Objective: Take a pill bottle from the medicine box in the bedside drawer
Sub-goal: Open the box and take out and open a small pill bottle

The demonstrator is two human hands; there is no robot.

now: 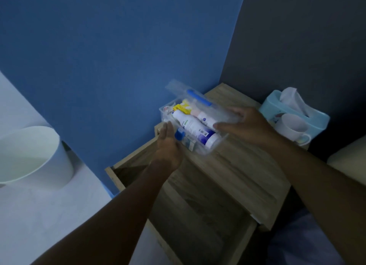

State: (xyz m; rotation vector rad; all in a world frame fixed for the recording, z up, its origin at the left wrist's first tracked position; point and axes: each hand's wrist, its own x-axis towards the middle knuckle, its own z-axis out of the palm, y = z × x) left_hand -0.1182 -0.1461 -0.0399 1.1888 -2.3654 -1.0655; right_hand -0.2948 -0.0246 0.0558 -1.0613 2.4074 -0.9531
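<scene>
A clear plastic medicine box rests on the wooden bedside table top, its transparent lid with a blue handle tilted up. Inside lie a large white bottle, a smaller white bottle, a yellow pack and a small carton. My left hand presses against the box's near-left end beside a blue latch, fingers apart. My right hand grips the lid's right edge. Below, the bedside drawer stands pulled out.
A pale blue tissue box and a white mug stand at the table's right back. A white waste bin sits on the floor at the left. A blue wall is directly behind the table. A bed edge shows at the far right.
</scene>
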